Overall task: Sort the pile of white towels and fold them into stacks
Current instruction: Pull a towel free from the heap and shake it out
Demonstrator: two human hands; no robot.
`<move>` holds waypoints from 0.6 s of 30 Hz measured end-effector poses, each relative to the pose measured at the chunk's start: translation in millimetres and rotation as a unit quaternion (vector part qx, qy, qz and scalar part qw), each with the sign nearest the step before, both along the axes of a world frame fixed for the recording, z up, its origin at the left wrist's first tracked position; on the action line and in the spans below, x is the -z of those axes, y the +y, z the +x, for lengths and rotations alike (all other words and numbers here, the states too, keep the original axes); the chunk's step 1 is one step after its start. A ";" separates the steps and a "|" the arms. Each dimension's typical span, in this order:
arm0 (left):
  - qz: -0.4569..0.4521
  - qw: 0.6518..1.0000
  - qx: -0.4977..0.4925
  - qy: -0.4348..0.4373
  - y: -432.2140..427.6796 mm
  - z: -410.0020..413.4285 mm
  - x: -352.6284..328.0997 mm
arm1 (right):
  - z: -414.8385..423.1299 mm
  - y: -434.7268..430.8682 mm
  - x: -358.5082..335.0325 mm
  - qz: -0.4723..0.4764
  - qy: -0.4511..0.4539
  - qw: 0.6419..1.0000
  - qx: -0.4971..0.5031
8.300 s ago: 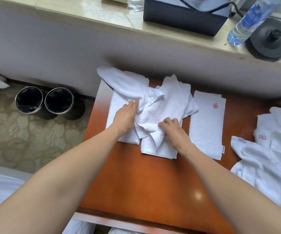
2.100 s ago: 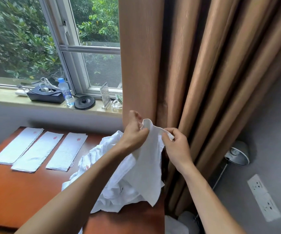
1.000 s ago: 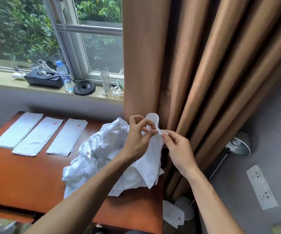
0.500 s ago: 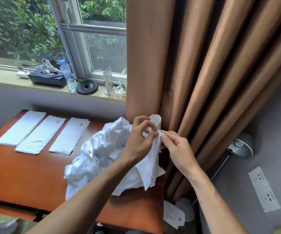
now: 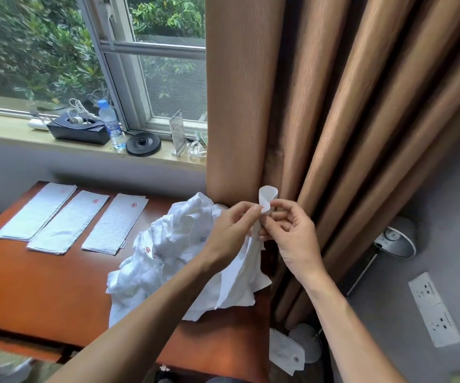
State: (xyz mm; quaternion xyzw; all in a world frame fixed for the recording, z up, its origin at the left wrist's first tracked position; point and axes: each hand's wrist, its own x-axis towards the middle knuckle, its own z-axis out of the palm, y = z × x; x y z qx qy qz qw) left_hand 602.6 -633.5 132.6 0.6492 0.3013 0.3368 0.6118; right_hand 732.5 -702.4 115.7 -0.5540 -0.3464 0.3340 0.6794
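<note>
A pile of crumpled white towels lies on the right part of the wooden table. Above its right side I hold one white towel up by its top edge. My left hand pinches that edge, and my right hand pinches it just beside, with a small loop of cloth sticking up between them. The rest of the towel hangs down onto the pile. Three folded towels with red flower marks lie side by side on the table's left part.
Brown curtains hang right behind my hands. The windowsill holds a black box, a water bottle and a black round base. A white cloth lies on the floor right of the table, near a lamp and wall sockets.
Since 8.3 s ago I turned from the folded towels to the pile. Over the last second my hands drew together on the towel's top edge and the view shifted slightly.
</note>
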 end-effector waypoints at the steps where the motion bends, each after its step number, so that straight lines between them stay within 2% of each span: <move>1: 0.010 1.000 0.009 0.004 -0.6 -0.1 -1.6 | 0.8 1.4 -1.1 -0.003 -0.016 1.000 0.008; 4: 0.079 0.996 -0.025 0.031 5.4 -2.2 -6.9 | 1.3 6.9 -8.4 0.005 -0.061 0.998 -0.017; 7: 0.093 0.993 -0.065 0.040 12.9 -7.2 -10.5 | 1.6 8.9 -13.3 -0.019 -0.128 0.990 -0.063; 10: 0.105 0.990 -0.083 0.044 17.5 -15.7 -16.8 | 8.4 13.7 -16.5 -0.043 -0.259 0.964 -0.047; 14: 0.129 0.981 -0.137 0.045 38.6 -45.2 -30.4 | 3.8 42.2 -28.5 -0.056 -0.372 0.927 0.004; 16: 0.134 0.976 -0.166 0.047 50.8 -67.7 -37.6 | -9.3 56.7 -32.2 -0.048 -0.405 0.913 0.003; 18: 0.138 0.971 -0.193 0.043 64.0 -90.3 -46.2 | -22.9 70.6 -38.4 -0.043 -0.397 0.916 -0.028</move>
